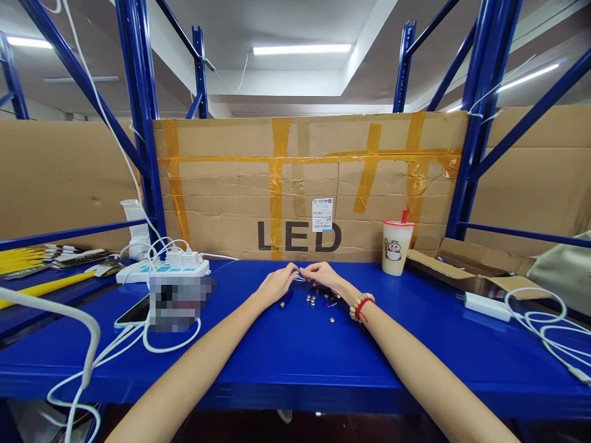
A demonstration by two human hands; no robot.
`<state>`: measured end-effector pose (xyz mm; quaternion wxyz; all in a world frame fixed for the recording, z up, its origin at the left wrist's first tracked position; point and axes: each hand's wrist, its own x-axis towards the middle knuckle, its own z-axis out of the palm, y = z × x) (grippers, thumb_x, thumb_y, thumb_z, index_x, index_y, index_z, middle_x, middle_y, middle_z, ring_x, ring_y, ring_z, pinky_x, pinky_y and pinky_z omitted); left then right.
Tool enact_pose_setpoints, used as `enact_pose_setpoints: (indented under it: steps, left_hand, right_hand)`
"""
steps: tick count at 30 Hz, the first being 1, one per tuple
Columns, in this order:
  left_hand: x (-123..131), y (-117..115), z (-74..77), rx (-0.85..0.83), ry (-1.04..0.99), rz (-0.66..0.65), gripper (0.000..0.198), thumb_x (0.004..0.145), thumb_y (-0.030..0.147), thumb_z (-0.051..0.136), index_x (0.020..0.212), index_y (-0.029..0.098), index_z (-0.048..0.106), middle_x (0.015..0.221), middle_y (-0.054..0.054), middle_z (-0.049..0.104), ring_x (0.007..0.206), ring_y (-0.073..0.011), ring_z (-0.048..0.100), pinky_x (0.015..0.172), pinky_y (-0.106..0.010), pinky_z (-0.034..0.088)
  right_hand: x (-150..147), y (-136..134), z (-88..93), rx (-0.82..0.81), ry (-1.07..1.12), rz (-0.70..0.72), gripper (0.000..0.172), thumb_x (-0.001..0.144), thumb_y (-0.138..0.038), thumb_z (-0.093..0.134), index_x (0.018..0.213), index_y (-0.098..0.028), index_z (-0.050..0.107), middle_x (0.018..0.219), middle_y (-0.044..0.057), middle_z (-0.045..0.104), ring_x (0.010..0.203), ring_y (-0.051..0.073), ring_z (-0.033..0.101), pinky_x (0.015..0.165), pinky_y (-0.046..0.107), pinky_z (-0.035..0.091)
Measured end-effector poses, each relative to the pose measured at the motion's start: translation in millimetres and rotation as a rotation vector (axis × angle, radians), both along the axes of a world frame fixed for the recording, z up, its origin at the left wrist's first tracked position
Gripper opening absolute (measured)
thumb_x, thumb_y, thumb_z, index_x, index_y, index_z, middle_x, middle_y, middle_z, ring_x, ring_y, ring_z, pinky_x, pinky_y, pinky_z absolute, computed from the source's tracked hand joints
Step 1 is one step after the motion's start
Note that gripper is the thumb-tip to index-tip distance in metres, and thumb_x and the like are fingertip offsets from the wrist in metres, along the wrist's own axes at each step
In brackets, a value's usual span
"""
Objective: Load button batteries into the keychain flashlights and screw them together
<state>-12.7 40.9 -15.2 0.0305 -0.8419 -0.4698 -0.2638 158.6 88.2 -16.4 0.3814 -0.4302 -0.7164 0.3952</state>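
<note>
A small shiny metal piece with a thin, wire-like part sits between the two hands, just above the smooth, glossy blue tabletop. The thumb and forefinger of the left hand pinch it; the fingertips of the right hand come together at its other side, though I cannot tell whether they grip it. Below lie round silvery beads, polished and dome-like, and a dark purple cylinder slanting away toward the left fingers. A purple-blue metal ring rests under the right hand, near the wooden-bead bracelet with its red cord. Blue surface stretches between the forearms to the straight front edge, and also from the right hand to the plastic cup. Behind, a taped corrugated cardboard panel bounds the back; a white power strip stands to the left, a white charger to the right. The metal piece's thin part seems to run roughly left to right, across the space between the fingertips; its finer shape is too small to tell.
</note>
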Motion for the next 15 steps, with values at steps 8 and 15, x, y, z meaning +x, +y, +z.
enact_pose_setpoints:
  steps: [8,15]
  left_hand:
    - [0,0,-4.0,0.132,0.010,-0.070,0.019,0.094,0.022,0.039,0.098,0.011,0.053,0.091,-0.006,0.062,0.080,-0.0142,0.061,0.072,-0.030,0.049]
    - [-4,1,-2.1,0.249,0.031,-0.140,0.016,0.091,0.017,0.042,0.095,0.012,0.057,0.089,-0.006,0.062,0.083,-0.0148,0.059,0.076,-0.032,0.048]
  right_hand:
    - [3,-3,7.0,-0.015,-0.043,0.066,0.032,0.087,-0.038,0.053,0.071,-0.011,0.057,0.061,-0.003,0.054,0.052,0.006,0.049,0.051,0.020,0.043]
    - [2,-14,13.4,-0.014,-0.015,0.101,0.030,0.084,-0.036,0.057,0.068,-0.011,0.056,0.063,-0.002,0.053,0.056,0.007,0.049,0.052,0.019,0.041]
